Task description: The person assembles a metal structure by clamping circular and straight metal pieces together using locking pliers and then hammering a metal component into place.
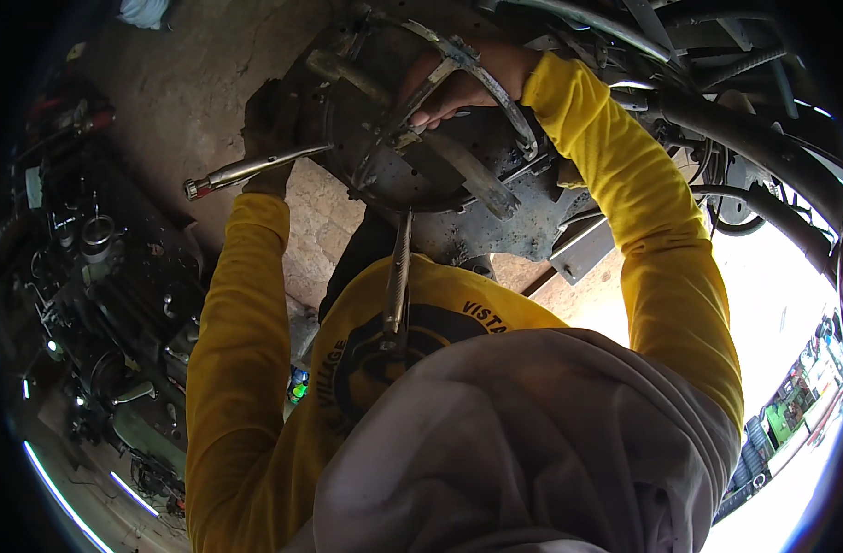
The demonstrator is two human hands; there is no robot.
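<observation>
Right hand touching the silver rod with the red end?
Apart: in the head view, the dark plate shows between the right hand and the silver rod.

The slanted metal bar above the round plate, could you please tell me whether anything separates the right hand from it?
Nothing visible does: the right hand appears to touch the slanted metal bar. A curved metal strip passes over the hand, but not between the two.
</observation>
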